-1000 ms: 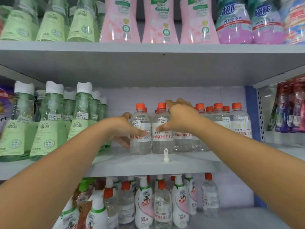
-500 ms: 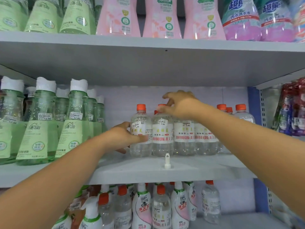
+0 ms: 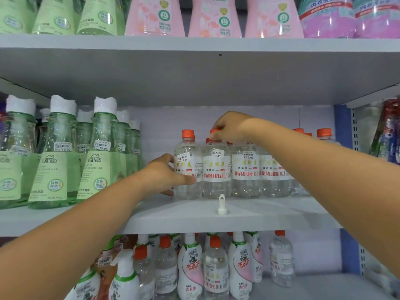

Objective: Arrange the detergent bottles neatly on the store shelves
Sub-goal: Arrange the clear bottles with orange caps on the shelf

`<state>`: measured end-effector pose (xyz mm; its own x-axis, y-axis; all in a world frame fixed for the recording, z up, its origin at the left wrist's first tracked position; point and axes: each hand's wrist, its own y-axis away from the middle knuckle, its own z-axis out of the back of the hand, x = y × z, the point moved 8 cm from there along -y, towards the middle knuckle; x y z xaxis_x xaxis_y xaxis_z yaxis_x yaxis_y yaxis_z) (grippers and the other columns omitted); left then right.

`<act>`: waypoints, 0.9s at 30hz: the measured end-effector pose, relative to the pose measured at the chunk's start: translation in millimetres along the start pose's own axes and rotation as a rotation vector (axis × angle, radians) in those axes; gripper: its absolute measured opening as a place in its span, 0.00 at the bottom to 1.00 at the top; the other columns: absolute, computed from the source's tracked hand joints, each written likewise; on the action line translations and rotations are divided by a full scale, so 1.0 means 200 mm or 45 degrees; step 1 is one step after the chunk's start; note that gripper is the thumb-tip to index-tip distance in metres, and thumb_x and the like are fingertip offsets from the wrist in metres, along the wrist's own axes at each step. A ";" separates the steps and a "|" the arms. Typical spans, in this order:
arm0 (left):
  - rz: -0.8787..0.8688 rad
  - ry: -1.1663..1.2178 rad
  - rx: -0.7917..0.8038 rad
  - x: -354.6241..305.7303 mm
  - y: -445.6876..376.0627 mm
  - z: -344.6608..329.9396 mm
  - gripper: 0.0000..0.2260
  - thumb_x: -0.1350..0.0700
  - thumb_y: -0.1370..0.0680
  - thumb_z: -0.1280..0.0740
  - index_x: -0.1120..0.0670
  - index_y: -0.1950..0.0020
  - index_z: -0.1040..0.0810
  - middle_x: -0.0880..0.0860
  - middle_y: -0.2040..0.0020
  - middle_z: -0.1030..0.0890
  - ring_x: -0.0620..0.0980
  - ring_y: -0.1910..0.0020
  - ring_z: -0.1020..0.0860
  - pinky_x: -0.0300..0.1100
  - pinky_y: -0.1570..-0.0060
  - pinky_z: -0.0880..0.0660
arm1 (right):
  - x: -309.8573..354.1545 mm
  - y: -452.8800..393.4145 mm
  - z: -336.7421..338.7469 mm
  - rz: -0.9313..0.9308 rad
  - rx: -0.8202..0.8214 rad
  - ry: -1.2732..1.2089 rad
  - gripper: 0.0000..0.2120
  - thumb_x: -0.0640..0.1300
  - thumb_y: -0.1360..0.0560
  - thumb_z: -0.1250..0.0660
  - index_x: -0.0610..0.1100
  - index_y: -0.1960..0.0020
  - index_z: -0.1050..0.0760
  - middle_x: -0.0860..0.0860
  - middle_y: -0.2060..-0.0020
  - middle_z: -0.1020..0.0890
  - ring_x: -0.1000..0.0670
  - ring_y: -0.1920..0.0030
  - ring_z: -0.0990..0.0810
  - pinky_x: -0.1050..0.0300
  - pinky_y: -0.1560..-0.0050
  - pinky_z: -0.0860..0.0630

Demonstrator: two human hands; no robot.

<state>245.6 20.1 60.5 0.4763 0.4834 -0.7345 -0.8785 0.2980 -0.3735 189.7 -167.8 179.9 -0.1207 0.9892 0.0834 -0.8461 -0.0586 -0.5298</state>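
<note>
Store shelf (image 3: 194,217), left hand (image 3: 164,176) gripping leftmost clear bottle (image 3: 187,169), right hand (image 3: 231,127) pinching neighbour's orange cap (image 3: 214,132)

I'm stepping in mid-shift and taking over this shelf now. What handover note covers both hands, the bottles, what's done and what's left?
Left hand: grips the body of the leftmost clear orange-capped bottle on the middle shelf.
Right hand: fingers curled over the cap of the second clear bottle.
Bottles: the front clear ones stand upright in a row, labels forward; green white-capped bottles stand further left.
Done: the front row looks lined up.
Left: release both bottles, check the clear bottles at the far right behind the arm, which I cannot see properly. A small white peg sits at the shelf front.
</note>
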 end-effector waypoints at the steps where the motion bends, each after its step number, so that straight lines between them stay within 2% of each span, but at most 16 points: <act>1: -0.001 -0.011 -0.019 0.00 0.00 0.00 0.31 0.48 0.31 0.17 0.49 0.33 0.29 0.48 0.46 0.19 0.48 0.49 0.17 0.49 0.51 0.14 | 0.00 0.00 0.00 0.007 0.010 -0.006 0.14 0.57 0.19 0.34 0.50 0.43 0.16 0.52 0.50 0.14 0.48 0.51 0.16 0.54 0.49 0.20; 5: -0.022 -0.062 -0.065 0.00 -0.01 0.00 0.33 0.45 0.32 0.17 0.51 0.35 0.30 0.49 0.48 0.19 0.48 0.51 0.17 0.49 0.55 0.14 | 0.00 0.01 -0.01 0.019 0.026 -0.050 0.12 0.56 0.19 0.34 0.52 0.43 0.16 0.54 0.47 0.15 0.49 0.51 0.16 0.53 0.47 0.20; 10: -0.064 -0.252 -0.096 0.00 -0.02 0.00 0.35 0.38 0.34 0.19 0.49 0.38 0.33 0.47 0.49 0.19 0.47 0.54 0.17 0.49 0.56 0.15 | 0.00 0.00 -0.02 0.019 0.015 -0.014 0.14 0.56 0.18 0.34 0.51 0.39 0.17 0.53 0.47 0.15 0.50 0.51 0.18 0.54 0.50 0.24; 14: -0.062 -0.121 -0.069 -0.01 -0.01 0.00 0.34 0.39 0.31 0.20 0.47 0.34 0.33 0.45 0.49 0.20 0.45 0.53 0.18 0.42 0.63 0.15 | -0.02 -0.01 -0.01 -0.008 0.011 0.012 0.18 0.60 0.20 0.34 0.50 0.39 0.18 0.53 0.48 0.16 0.50 0.51 0.17 0.52 0.47 0.21; 16: -0.057 -0.066 -0.079 -0.02 -0.01 0.01 0.32 0.43 0.29 0.20 0.47 0.33 0.31 0.45 0.48 0.20 0.45 0.52 0.18 0.43 0.62 0.15 | -0.03 0.00 0.00 -0.023 -0.008 -0.006 0.20 0.63 0.21 0.33 0.50 0.39 0.18 0.53 0.47 0.15 0.49 0.51 0.16 0.49 0.44 0.19; 21: -0.046 -0.037 -0.069 0.00 -0.02 0.01 0.31 0.45 0.29 0.19 0.47 0.33 0.30 0.47 0.45 0.21 0.47 0.51 0.17 0.41 0.65 0.16 | -0.04 0.00 -0.01 -0.031 -0.003 0.022 0.17 0.60 0.21 0.32 0.50 0.41 0.17 0.51 0.48 0.15 0.48 0.49 0.16 0.47 0.42 0.19; 25: -0.086 -0.130 -0.065 -0.04 0.01 0.01 0.31 0.43 0.29 0.20 0.48 0.32 0.30 0.44 0.45 0.20 0.44 0.51 0.18 0.43 0.58 0.15 | -0.03 0.02 -0.02 -0.075 0.012 0.034 0.19 0.59 0.19 0.34 0.48 0.37 0.19 0.49 0.44 0.16 0.46 0.44 0.18 0.48 0.41 0.21; 27: -0.107 -0.264 -0.088 -0.08 0.04 0.03 0.34 0.40 0.28 0.22 0.48 0.27 0.32 0.46 0.37 0.20 0.45 0.46 0.19 0.45 0.48 0.17 | -0.01 0.06 -0.01 -0.086 -0.018 0.074 0.21 0.58 0.19 0.35 0.49 0.30 0.23 0.49 0.36 0.19 0.45 0.39 0.20 0.50 0.40 0.22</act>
<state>231.1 18.7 72.4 0.5394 0.6199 -0.5698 -0.8324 0.2906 -0.4718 180.1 -170.3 171.9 -0.0330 0.9970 0.0702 -0.8439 0.0099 -0.5365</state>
